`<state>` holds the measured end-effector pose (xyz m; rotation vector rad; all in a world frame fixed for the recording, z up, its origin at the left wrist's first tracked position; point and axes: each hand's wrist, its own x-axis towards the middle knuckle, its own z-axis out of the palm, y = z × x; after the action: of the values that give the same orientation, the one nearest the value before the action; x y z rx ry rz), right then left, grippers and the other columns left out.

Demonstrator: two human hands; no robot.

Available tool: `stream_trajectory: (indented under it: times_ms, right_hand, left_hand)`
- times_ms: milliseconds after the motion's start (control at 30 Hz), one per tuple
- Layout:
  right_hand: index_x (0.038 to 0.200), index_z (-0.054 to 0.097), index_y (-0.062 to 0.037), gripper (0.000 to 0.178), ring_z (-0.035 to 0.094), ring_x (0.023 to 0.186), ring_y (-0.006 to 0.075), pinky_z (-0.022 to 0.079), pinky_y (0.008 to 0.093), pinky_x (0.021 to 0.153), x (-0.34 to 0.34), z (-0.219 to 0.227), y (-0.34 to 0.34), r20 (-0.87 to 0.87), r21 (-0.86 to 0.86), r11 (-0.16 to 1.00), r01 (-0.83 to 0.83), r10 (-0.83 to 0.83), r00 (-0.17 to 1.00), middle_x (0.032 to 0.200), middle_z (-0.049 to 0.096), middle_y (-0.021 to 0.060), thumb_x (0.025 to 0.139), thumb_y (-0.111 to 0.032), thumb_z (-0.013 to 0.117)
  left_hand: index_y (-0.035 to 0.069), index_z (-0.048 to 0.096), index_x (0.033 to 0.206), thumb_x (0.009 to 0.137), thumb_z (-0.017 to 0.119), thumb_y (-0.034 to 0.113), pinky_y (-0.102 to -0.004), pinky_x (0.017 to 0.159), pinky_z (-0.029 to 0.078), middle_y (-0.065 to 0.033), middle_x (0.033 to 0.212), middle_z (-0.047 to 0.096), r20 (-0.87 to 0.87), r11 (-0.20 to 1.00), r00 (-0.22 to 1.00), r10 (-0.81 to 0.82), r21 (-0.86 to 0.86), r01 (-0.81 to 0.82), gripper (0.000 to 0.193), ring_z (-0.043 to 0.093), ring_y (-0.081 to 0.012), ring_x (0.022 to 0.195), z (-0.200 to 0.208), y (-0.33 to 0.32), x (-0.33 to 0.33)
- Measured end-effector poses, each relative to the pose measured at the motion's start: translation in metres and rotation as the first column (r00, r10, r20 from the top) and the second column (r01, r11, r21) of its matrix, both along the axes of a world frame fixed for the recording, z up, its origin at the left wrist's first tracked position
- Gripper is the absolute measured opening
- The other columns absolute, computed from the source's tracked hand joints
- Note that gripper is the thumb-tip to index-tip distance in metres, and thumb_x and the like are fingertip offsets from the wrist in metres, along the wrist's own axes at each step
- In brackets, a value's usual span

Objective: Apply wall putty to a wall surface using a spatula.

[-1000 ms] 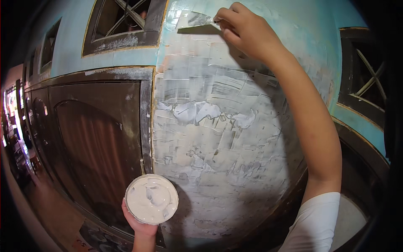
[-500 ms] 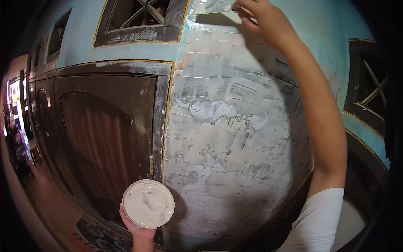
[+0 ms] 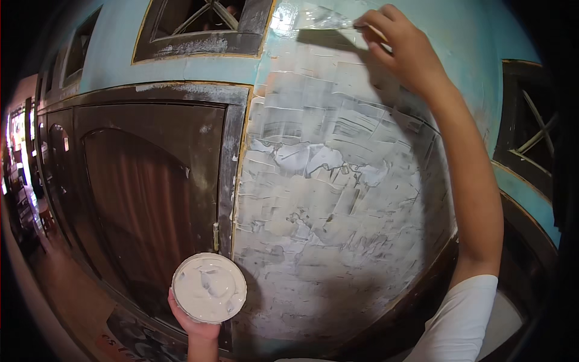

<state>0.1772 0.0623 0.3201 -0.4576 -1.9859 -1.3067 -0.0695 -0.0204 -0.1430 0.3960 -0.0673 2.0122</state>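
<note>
My left hand (image 3: 192, 323) is wrapped round the underside of a round tub of creamy white putty (image 3: 211, 286), tilted so that its stirred surface faces me. High up, my right hand (image 3: 405, 53) pinches the end of a putty knife (image 3: 325, 20), whose wide, shiny blade lies against the upper wall. The knife casts a dark shadow below it. Overlapping grey-white strokes of putty cover the wall (image 3: 325, 130), with patches of bare, flaked surface across its middle.
Left of the coated wall stands a dark brown wooden door (image 3: 139, 193) in a worn frame. Above it is a small window (image 3: 196, 27) with crossed bars; another barred window (image 3: 531, 120) is at the right. Turquoise paint (image 3: 114, 63) surrounds them. A brown floor (image 3: 66, 289) runs along the left.
My right hand and the putty knife have shifted right and slightly down along the upper wall. The tub in my left hand stays almost in place.
</note>
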Motion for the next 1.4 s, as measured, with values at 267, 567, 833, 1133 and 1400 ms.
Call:
stream_trajectory:
  times_ms: [267,567,833,1133,1400]
  right_hand:
    - [0.097,0.058,-0.0113,0.013,0.060,0.075,0.0298,0.051,0.0411,0.065,-0.006,-0.033,0.026,0.063,0.047,0.996,0.072,-0.075,0.995,0.091,0.055,0.0094,0.086,-0.015,0.063]
    - [0.096,0.058,-0.0113,0.015,0.060,0.075,0.0308,0.051,0.0417,0.066,-0.015,-0.038,0.013,0.042,0.039,0.999,-0.028,0.027,0.999,0.089,0.054,0.0089,0.083,-0.012,0.064]
    - [0.093,0.057,-0.0116,0.018,0.060,0.074,0.0316,0.051,0.0425,0.064,-0.012,-0.084,0.024,0.100,0.001,0.997,0.079,-0.078,0.992,0.089,0.054,0.0108,0.079,-0.007,0.065]
    - [0.095,0.057,-0.0098,0.016,0.061,0.074,0.0317,0.051,0.0419,0.063,-0.029,-0.093,0.017,0.039,-0.037,0.999,0.030,-0.028,0.999,0.089,0.054,0.0113,0.081,-0.008,0.065]
    - [0.097,0.057,-0.0095,0.019,0.059,0.073,0.0317,0.049,0.0414,0.062,0.011,-0.136,0.004,-0.083,-0.139,0.990,0.032,-0.044,0.996,0.090,0.052,0.0117,0.080,-0.006,0.066]
  left_hand:
    - [0.010,0.052,0.134,0.097,0.038,0.047,-0.0441,0.109,0.037,-0.0072,0.138,0.053,0.017,0.999,1.000,-0.024,-0.048,0.025,0.054,0.048,-0.0278,0.127,-0.011,0.002,0.000]
    - [0.011,0.052,0.135,0.097,0.038,0.049,-0.0439,0.109,0.037,-0.0071,0.138,0.053,-0.015,0.999,1.000,-0.025,-0.025,0.024,0.056,0.048,-0.0277,0.127,-0.007,0.010,0.005]
    - [0.009,0.051,0.136,0.096,0.038,0.048,-0.0450,0.111,0.035,-0.0081,0.140,0.051,0.015,0.999,0.999,-0.046,-0.020,0.046,0.056,0.046,-0.0291,0.129,-0.010,0.009,0.007]
    - [0.009,0.051,0.136,0.097,0.038,0.047,-0.0448,0.111,0.035,-0.0083,0.140,0.051,0.051,0.997,0.996,-0.070,-0.013,0.071,0.056,0.046,-0.0292,0.129,-0.011,0.015,0.012]
    - [0.009,0.052,0.135,0.097,0.037,0.047,-0.0452,0.110,0.036,-0.0085,0.138,0.053,0.049,0.998,0.998,-0.037,-0.044,0.039,0.056,0.047,-0.0288,0.128,-0.017,0.004,0.013]
